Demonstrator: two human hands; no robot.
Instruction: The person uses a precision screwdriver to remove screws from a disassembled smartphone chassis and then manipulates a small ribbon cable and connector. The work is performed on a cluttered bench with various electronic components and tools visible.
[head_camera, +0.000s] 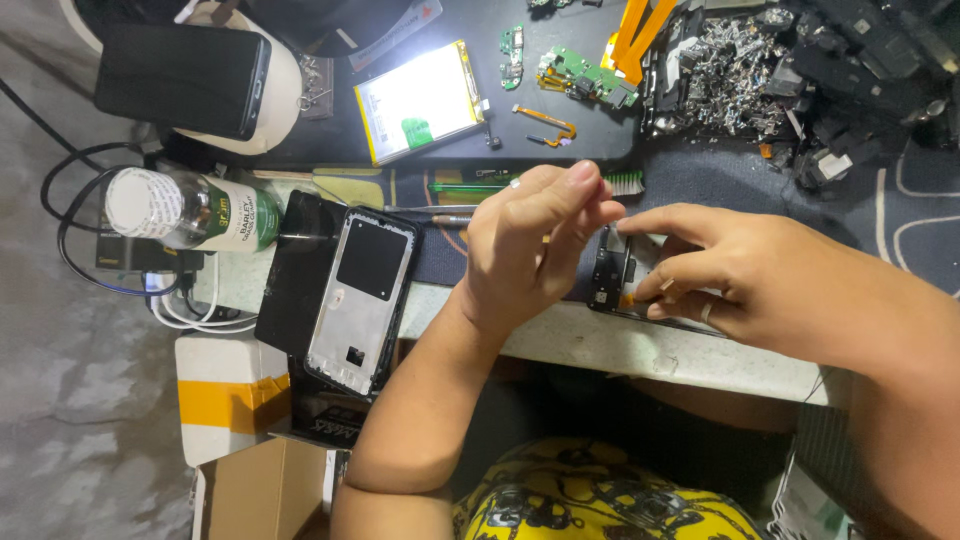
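Hands meeting over a stripped phone part at the bench's front edge.

Right hand (760, 280) pins a dark phone frame piece (612, 272) flat against the pale bench edge (600, 345), thumb and fingers closed on its near end so it cannot slide. Left hand (535, 245) hovers just above it, fingertips pinched narrowly together; what they grip, if anything, is too small to tell. Left of the hands, a silver phone chassis (362, 300) lies propped over a black panel, parked out of the way but within reach. Behind it lies a bottle (190, 210) on its side; farther back a battery (420, 100), green circuit boards (585, 72) and a heap of metal scrap (725, 75) sit on the dark mat (590, 140).
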